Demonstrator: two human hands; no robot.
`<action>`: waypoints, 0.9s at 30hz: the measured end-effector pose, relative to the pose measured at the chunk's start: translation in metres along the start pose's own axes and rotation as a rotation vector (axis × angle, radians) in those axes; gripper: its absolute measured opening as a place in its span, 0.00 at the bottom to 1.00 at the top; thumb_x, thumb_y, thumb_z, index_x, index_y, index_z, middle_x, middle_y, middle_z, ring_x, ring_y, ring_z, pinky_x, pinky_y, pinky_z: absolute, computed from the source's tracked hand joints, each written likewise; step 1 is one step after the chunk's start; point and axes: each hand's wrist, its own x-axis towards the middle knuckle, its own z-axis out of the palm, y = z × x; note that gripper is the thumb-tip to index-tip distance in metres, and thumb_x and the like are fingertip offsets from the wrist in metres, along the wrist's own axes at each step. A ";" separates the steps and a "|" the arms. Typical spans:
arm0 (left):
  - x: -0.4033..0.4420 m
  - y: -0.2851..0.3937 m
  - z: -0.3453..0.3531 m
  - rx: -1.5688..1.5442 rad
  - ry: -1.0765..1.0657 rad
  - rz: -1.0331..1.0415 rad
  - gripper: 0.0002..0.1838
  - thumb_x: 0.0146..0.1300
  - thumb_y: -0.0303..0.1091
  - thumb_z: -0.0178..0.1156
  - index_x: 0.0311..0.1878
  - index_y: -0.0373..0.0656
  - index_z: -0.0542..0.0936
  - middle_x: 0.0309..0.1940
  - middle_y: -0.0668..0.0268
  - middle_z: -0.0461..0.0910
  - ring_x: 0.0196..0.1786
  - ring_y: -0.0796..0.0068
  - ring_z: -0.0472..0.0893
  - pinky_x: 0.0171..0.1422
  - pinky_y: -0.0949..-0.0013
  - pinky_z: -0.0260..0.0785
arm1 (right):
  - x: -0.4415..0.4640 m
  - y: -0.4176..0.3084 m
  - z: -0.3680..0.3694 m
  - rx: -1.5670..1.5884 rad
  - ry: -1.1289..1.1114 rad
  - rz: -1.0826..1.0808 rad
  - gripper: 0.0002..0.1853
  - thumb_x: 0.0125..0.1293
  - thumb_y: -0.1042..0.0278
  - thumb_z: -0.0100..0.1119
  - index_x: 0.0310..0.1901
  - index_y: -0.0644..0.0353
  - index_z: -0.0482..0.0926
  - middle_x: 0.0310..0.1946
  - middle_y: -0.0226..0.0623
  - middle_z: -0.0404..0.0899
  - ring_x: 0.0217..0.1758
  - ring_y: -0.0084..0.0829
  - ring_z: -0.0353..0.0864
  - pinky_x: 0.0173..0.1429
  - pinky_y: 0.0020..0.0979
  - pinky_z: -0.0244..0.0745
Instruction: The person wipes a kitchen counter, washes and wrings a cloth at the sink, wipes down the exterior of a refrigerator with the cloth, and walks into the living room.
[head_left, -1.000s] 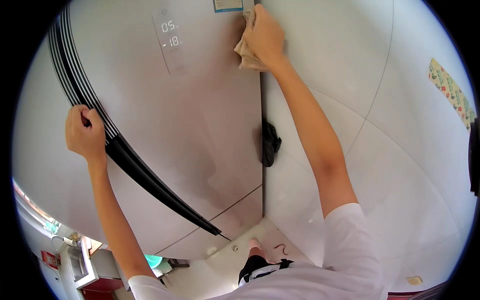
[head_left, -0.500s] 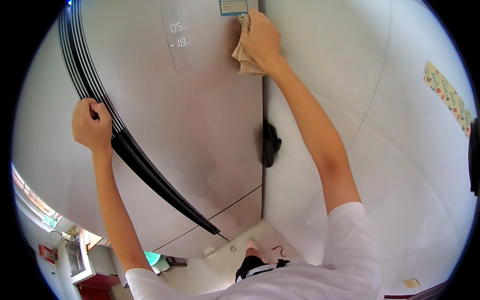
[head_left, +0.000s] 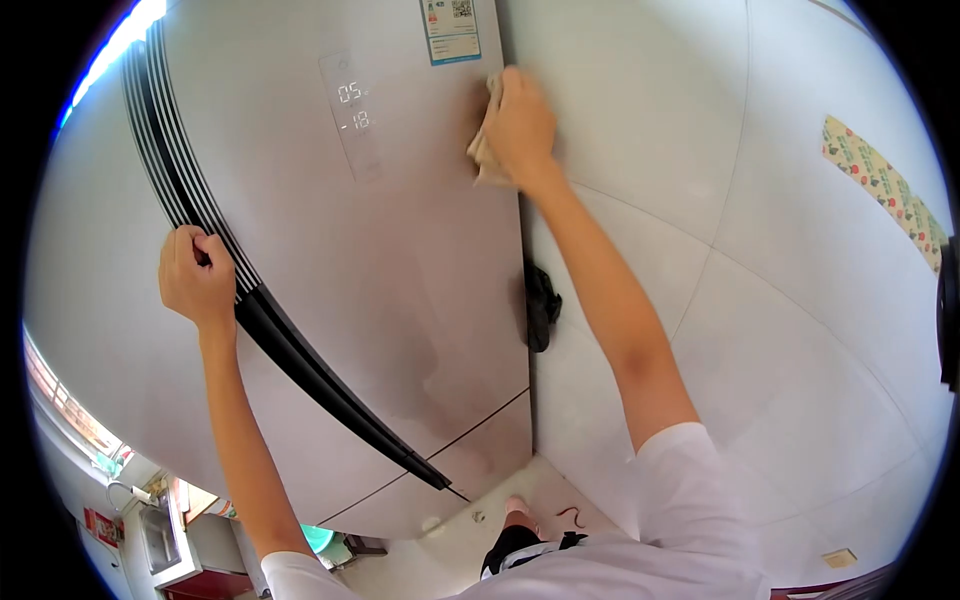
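Note:
A tall fridge (head_left: 400, 290) with a glossy pinkish-grey door fills the middle. Its lit display (head_left: 355, 107) reads 05 and -18. My right hand (head_left: 522, 122) is closed round a beige cloth (head_left: 490, 160), which lies against the door near its right edge, below a blue-and-white label (head_left: 452, 32). My left hand (head_left: 200, 277) is curled with its fingers closed at the striped part of the long curved black handle (head_left: 290, 345). Whether the fingers wrap round the handle or hold something small is hidden.
White tiled wall (head_left: 640, 220) rises on the right, with a patterned strip (head_left: 880, 180). A black bag (head_left: 542, 308) hangs in the gap beside the fridge. At lower left are a sink (head_left: 160, 540) and a green basin (head_left: 318, 538). A red string (head_left: 572, 516) lies on the floor.
The view has tilted upward, showing more of the label. My right hand stays on the cloth near the door's right edge. My left hand remains closed by the handle.

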 end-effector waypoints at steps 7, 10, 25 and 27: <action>-0.001 -0.004 -0.004 -0.046 -0.028 0.064 0.03 0.54 0.29 0.53 0.25 0.46 0.72 0.19 0.69 0.69 0.23 0.71 0.71 0.28 0.67 0.62 | -0.101 0.016 -0.011 0.160 -0.216 0.018 0.05 0.63 0.70 0.53 0.38 0.59 0.70 0.37 0.41 0.75 0.38 0.49 0.77 0.40 0.46 0.72; 0.000 -0.001 -0.003 -0.051 -0.005 0.058 0.05 0.51 0.26 0.53 0.22 0.47 0.71 0.18 0.72 0.68 0.22 0.72 0.70 0.26 0.69 0.60 | -0.096 0.023 -0.025 0.232 -0.142 0.082 0.05 0.63 0.70 0.54 0.36 0.61 0.70 0.36 0.41 0.75 0.38 0.49 0.76 0.40 0.45 0.71; -0.003 0.000 0.000 -0.058 -0.017 0.030 0.05 0.52 0.27 0.53 0.23 0.47 0.72 0.18 0.73 0.69 0.22 0.76 0.69 0.26 0.70 0.60 | -0.020 0.020 0.006 0.095 0.045 0.077 0.06 0.64 0.68 0.52 0.37 0.62 0.73 0.37 0.45 0.77 0.38 0.50 0.77 0.41 0.48 0.71; -0.001 -0.002 0.000 -0.063 -0.007 0.031 0.05 0.52 0.27 0.52 0.23 0.47 0.72 0.17 0.74 0.68 0.22 0.76 0.69 0.26 0.71 0.60 | -0.001 0.020 0.006 0.080 0.073 0.077 0.06 0.64 0.69 0.51 0.35 0.63 0.73 0.36 0.48 0.77 0.39 0.51 0.77 0.42 0.47 0.71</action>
